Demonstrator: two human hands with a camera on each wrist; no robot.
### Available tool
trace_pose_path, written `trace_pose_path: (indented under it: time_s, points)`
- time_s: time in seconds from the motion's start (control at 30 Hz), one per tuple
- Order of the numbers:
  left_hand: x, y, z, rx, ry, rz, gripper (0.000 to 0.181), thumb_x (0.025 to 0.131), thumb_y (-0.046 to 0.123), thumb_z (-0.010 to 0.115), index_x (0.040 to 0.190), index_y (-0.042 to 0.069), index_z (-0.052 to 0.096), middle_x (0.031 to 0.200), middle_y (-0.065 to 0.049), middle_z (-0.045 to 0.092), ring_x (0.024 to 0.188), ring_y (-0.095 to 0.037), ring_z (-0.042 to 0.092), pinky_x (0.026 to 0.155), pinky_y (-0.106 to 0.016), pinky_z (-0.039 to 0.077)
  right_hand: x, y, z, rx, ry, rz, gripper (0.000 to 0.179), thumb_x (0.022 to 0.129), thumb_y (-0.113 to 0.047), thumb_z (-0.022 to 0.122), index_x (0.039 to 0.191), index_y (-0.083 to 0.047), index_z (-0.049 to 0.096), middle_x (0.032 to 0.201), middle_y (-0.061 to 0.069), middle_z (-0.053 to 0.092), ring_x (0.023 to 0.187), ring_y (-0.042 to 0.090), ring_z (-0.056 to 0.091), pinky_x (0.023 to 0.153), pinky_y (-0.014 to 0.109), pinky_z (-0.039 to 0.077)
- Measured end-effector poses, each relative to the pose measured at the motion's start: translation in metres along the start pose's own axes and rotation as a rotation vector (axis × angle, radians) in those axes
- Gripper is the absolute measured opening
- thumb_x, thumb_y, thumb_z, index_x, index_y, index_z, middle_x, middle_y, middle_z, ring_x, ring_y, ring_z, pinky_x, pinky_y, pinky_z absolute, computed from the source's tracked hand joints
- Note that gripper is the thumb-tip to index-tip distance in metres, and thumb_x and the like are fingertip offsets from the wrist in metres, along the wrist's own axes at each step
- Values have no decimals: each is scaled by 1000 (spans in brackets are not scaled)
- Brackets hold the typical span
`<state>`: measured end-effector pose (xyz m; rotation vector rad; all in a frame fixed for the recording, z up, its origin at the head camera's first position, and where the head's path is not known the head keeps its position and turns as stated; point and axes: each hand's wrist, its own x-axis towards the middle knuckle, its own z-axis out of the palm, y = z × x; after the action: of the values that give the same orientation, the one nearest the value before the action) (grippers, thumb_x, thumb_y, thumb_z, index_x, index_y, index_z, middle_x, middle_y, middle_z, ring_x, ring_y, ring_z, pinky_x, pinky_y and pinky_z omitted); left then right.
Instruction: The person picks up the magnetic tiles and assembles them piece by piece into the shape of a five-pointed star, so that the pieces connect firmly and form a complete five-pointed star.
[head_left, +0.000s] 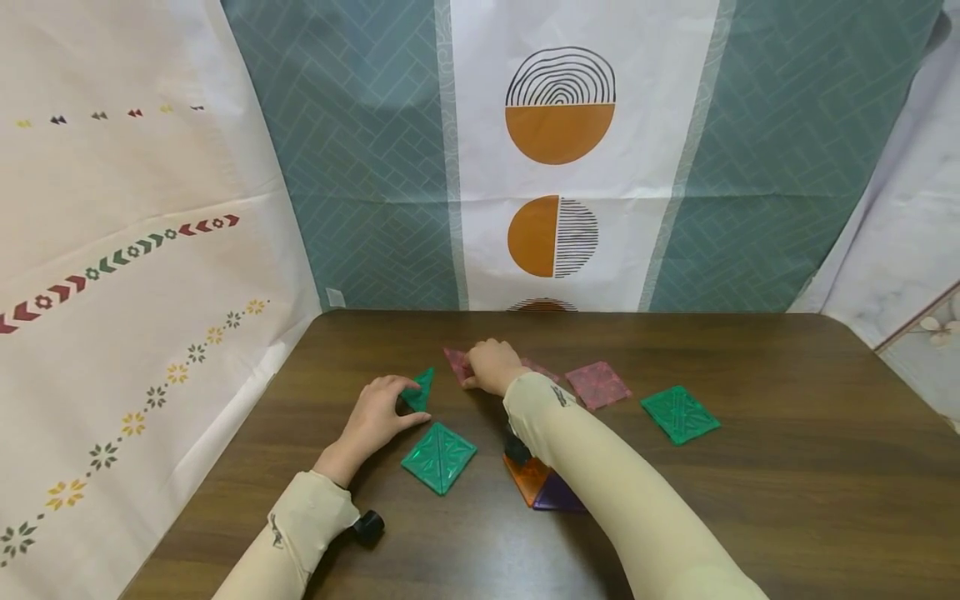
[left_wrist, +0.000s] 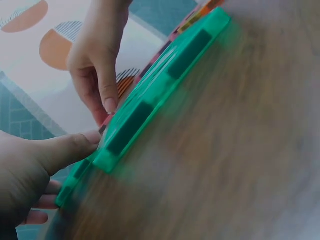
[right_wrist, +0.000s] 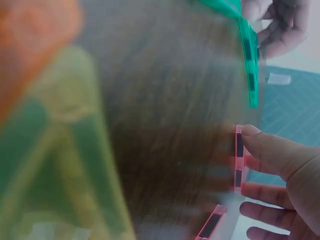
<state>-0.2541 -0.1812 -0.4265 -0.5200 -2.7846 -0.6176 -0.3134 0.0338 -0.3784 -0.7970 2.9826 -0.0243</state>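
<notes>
In the head view my left hand [head_left: 378, 412] curls round a green triangular magnetic tile [head_left: 422, 390] lying on the table, fingers at its far side and thumb at its near corner. Just in front of that thumb lies a green square [head_left: 439, 458] made of two triangles. Farther back, my right hand [head_left: 495, 367] holds a pink tile [head_left: 454, 362] whose left part shows past the fingers. The right wrist view shows the thumb and index finger at opposite ends of this pink tile [right_wrist: 239, 157]. A second pink tile [right_wrist: 212, 223] lies beside it.
To the right are a pink square tile [head_left: 597, 385] and a green square tile [head_left: 680, 414]. Under the right forearm lie an orange tile [head_left: 527, 477] and a purple tile [head_left: 558, 494], partly hidden. A yellow-edged tile [right_wrist: 75, 120] looms near the right wrist camera. Patterned cloth [head_left: 367, 167] hangs behind the table.
</notes>
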Motion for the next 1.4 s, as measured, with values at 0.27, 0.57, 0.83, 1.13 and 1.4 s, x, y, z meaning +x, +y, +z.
trace_pose_path:
  time_s: [0.27, 0.57, 0.83, 1.13, 1.4]
  points:
    - [0, 7, 6, 15, 37, -41, 50, 75, 38, 81, 111, 8, 65, 116, -12, 66, 112, -33, 57, 100, -50, 42, -12, -7, 2, -50, 32, -1, 32, 85, -44, 69, 71, -18, 58, 91, 0, 63, 97, 22, 58, 83, 36, 46]
    - [0, 15, 9, 5, 33, -81, 50, 76, 40, 80, 111, 8, 64, 116, -15, 64, 111, -36, 55, 99, -51, 42, -21, -12, 6, -71, 36, 0, 31, 85, -45, 69, 71, -19, 60, 90, -1, 63, 94, 20, 57, 83, 35, 46]
    - [1, 17, 11, 4, 40, -77, 50, 75, 40, 80, 111, 9, 64, 115, -15, 64, 109, -35, 55, 97, -50, 43, -27, -19, 5, -124, 59, -3, 25, 86, -40, 70, 82, -16, 67, 99, 3, 68, 98, 22, 60, 89, 36, 49]
    - [1, 18, 12, -16, 42, -71, 50, 74, 38, 81, 111, 9, 63, 115, -15, 64, 110, -35, 55, 99, -51, 42, -30, -24, 7, -123, 57, -5, 21, 88, -38, 68, 87, -17, 70, 102, 3, 67, 99, 22, 59, 90, 35, 48]
    - [1, 19, 12, 8, 39, -47, 49, 75, 38, 81, 110, 9, 64, 112, -13, 65, 108, -34, 56, 98, -50, 43, -33, -26, 8, -122, 85, -26, 16, 89, -34, 67, 86, -19, 71, 98, 2, 67, 96, 21, 59, 89, 35, 49]
